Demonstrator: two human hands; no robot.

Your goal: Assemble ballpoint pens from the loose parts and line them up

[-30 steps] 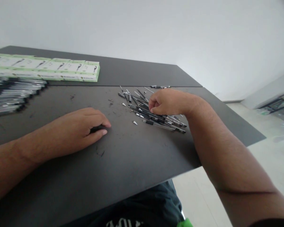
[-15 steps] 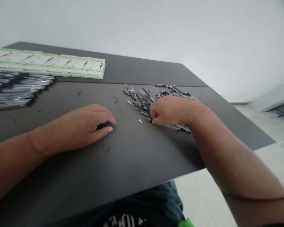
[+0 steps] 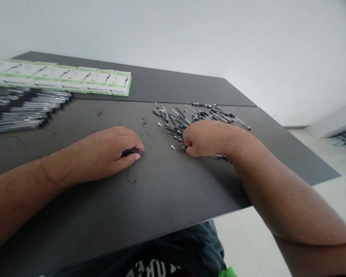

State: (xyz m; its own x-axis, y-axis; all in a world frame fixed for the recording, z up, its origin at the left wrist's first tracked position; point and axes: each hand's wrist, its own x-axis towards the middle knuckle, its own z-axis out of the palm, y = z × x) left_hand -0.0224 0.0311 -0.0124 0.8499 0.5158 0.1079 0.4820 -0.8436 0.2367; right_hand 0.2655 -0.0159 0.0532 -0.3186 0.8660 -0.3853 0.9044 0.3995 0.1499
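My left hand [image 3: 112, 154] rests on the dark table, fingers curved, with a gap between thumb and forefinger and nothing seen in it. Over the near side of a heap of loose pen parts [image 3: 178, 124] lies my right hand [image 3: 204, 138]. Its fingers are curled closed against the parts, and what they grip, if anything, is hidden beneath the hand. The heap holds black and clear barrels, thin refills and small silver cone tips. One silver pen tip [image 3: 172, 147] lies by itself just left of my right hand.
Rows of black-and-clear pens [image 3: 25, 109] lie at the left. Behind them stands a line of white-and-green boxes [image 3: 103, 82]. Dark smudges mark the grey tabletop [image 3: 161, 192]. The table's front edge runs close to my lap, and a pale wall rises behind.
The view has shifted slightly, so the scene sits a little further right. My right hand has moved slightly left and nearer against the parts; my left hand stays in place.
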